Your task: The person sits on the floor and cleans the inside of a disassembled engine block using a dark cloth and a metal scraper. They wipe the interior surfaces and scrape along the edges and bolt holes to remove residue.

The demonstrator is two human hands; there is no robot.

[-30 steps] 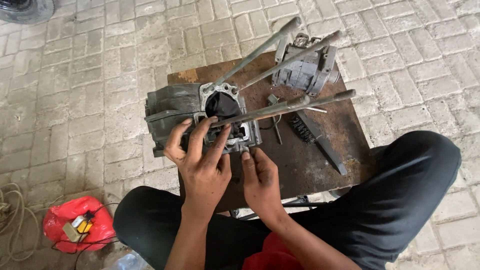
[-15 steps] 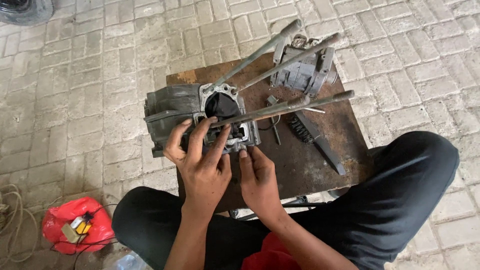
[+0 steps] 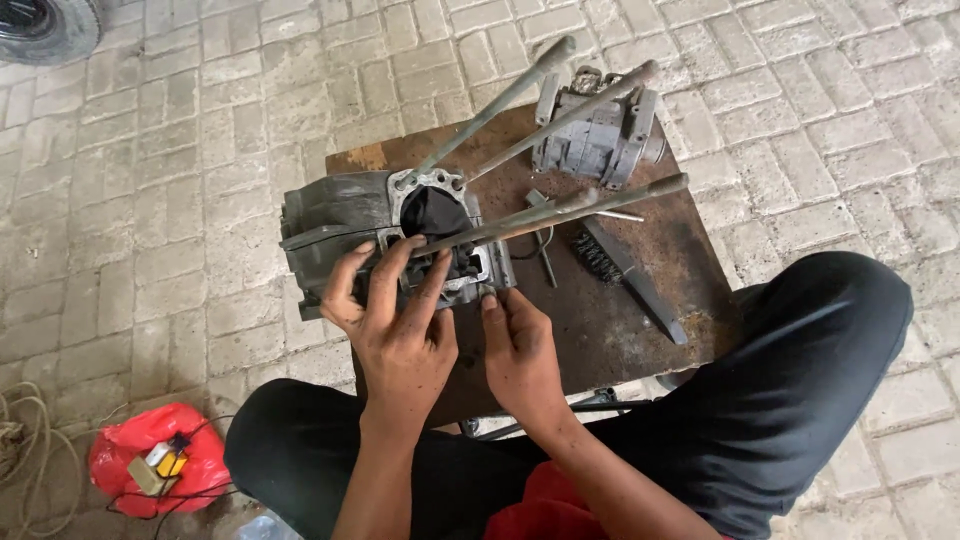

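**Engine case perched near the counter's edge**

The left hand [image 3: 395, 325] lay spread over the grey engine case [image 3: 345, 225] on the rusty counter [image 3: 620, 320], its grip splayed, fingers pressing the top face. The right hand [image 3: 520, 350] pinched something small at the case's near corner. Long studs [image 3: 560, 210] jutted out; a slip could probably tip the case or drop the small part.

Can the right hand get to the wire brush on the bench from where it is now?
Probably yes. The right hand rests at the engine case, and the wire brush lies uncovered on the metal table just beyond it, under the long studs.
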